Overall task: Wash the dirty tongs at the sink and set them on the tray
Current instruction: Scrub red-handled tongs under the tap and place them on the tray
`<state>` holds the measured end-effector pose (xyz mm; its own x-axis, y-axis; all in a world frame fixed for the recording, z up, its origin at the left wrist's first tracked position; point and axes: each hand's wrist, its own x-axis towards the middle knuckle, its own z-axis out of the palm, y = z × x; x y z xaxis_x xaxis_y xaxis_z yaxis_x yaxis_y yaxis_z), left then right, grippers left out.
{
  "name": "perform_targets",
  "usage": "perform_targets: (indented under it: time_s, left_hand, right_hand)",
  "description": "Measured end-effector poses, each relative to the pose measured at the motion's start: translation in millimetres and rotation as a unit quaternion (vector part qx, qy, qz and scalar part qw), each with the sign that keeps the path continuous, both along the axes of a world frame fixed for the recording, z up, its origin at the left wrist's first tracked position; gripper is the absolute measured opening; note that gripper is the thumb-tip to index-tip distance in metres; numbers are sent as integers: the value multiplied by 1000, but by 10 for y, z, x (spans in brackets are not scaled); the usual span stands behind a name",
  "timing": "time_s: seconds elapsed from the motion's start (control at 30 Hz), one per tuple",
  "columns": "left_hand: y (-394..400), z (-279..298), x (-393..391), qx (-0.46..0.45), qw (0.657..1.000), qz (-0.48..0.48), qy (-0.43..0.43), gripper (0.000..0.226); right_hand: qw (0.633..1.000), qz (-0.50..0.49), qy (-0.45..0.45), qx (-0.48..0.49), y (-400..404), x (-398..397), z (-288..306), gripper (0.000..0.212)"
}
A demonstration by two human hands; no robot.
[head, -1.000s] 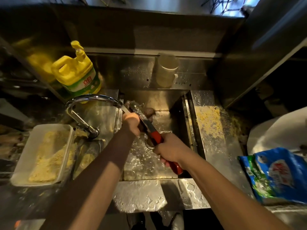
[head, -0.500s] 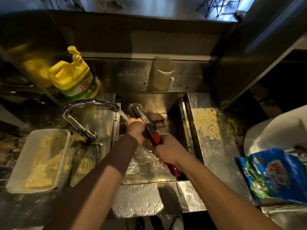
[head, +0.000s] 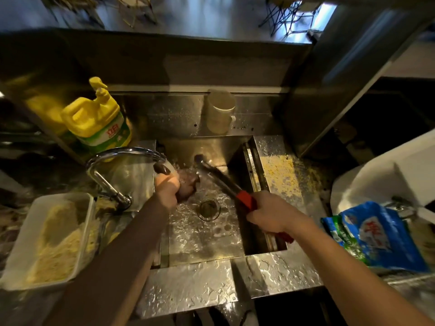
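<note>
Metal tongs (head: 217, 176) with red handles slant across the steel sink (head: 204, 243), tips up near the back wall. My right hand (head: 268, 214) grips the red handle end. My left hand (head: 167, 187) holds a dark scrubbing pad (head: 188, 185) under the water that runs from the curved faucet (head: 122, 152). The pad sits left of the tongs, apart from them. Water covers the sink floor around the drain (head: 208, 209).
A yellow detergent jug (head: 98, 118) stands behind the faucet. A white tray (head: 50, 241) of yellow crumbs lies at the left. A plastic cup (head: 220, 111) hangs on the back wall. Crumbs cover the right counter (head: 280, 175). A blue bag (head: 376, 234) lies at the right.
The tongs have swung right, away from my left hand. My left hand with the pad has drawn left under the faucet stream.
</note>
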<state>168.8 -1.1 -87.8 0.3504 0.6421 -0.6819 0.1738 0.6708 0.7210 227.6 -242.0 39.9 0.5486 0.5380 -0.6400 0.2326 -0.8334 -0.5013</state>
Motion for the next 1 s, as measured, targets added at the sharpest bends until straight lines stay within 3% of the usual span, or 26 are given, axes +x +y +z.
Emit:
perform_targets:
  time_s: [0.13, 0.23, 0.37, 0.5, 0.57, 0.67, 0.87, 1.0]
  left_hand:
    - [-152, -62, -104, 48, 982, -169, 67, 36]
    - [-296, 16, -159, 77, 967, -239, 52, 28]
    - [-420, 222, -155, 200, 917, -338, 73, 22]
    - [-602, 509, -97, 284, 860, -420, 58, 25]
    - [-752, 631, -20, 306, 832, -461, 40, 19]
    - [-1102, 766, 160, 323, 793, -515, 20, 9]
    - [-2116, 1093, 472, 308, 759, -573, -29, 16]
    - [-2850, 1346, 581, 282, 758, -582, -89, 15]
  right_hand:
    - [985, -16, -155, 72, 10, 60, 12, 27]
    - [975, -10, -206, 81, -22, 5, -44, 46]
    - [952, -14, -299, 66, -123, -81, -131, 63]
    - [966, -36, -239, 93, -373, -75, -168, 66]
    - [973, -63, -178, 135, -561, -66, -142, 54]
    - [965, -102, -173, 167, -943, -92, -54, 38]
    - [946, -179, -216, 165, -1919, -162, 187, 47]
    - [925, -229, -253, 169, -2623, -235, 393, 52]
